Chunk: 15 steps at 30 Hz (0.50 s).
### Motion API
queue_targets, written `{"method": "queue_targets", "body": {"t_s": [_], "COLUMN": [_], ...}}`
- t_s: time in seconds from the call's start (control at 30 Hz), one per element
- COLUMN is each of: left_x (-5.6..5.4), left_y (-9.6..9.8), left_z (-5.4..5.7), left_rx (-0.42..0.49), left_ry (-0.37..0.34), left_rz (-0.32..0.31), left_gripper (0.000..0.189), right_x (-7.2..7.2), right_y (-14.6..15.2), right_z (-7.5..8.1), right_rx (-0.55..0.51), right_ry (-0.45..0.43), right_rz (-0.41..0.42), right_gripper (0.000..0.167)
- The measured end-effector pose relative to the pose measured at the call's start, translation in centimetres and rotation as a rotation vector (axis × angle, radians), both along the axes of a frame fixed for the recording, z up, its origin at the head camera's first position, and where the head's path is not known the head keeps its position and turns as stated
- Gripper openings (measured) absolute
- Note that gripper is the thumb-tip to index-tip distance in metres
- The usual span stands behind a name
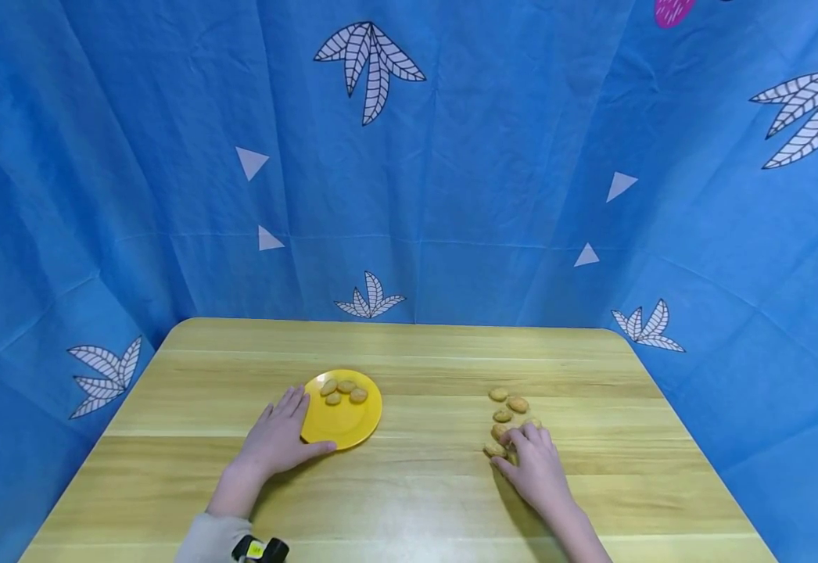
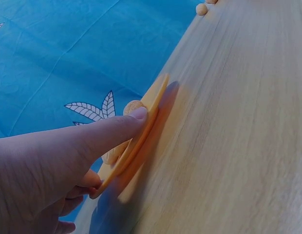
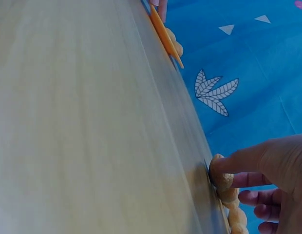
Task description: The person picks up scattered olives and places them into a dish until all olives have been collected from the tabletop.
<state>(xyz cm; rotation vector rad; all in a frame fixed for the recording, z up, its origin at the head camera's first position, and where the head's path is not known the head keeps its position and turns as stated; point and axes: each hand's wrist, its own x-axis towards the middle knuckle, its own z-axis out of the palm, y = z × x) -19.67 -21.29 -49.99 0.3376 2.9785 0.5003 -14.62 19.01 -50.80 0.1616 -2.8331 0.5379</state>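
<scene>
A yellow plate (image 1: 342,426) lies on the left half of the table with several tan, oval, walnut-like pieces (image 1: 357,396) grouped towards its far side. Along its near-left rim rests my left hand (image 1: 278,438), fingers extended and thumb spread over the edge; the left wrist view shows this thumb (image 2: 119,129) against the rim. On the right, my right hand (image 1: 536,469) reaches down over a loose group of the same pieces. In the right wrist view its thumb and forefinger pinch one tan walnut-like piece (image 3: 220,174). In the head view the hand partly hides the nearest pieces.
More tan pieces (image 1: 518,404) lie just beyond my right fingers. The wooden table (image 1: 423,485) spans between plate and group, and a blue patterned curtain (image 1: 416,172) hangs behind and at both sides. A dark wrist strap (image 1: 260,549) sits at my left sleeve.
</scene>
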Motion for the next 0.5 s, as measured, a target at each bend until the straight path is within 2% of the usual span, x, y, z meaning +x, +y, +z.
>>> {"method": "queue_targets", "body": {"t_s": [0.2, 0.5], "left_x": [0.04, 0.18], "left_y": [-0.01, -0.2], "left_z": [0.3, -0.13], "left_rx": [-0.001, 0.013], "left_ry": [0.011, 0.006], "left_rz": [-0.005, -0.005], "left_gripper": [0.108, 0.109], "right_x": [-0.37, -0.54], "right_y": [-0.25, -0.81], "right_z": [0.04, 0.15], "right_rx": [0.022, 0.061], "right_ry": [0.017, 0.025], "right_rz": [-0.008, 0.012], "right_gripper": [0.023, 0.023]}}
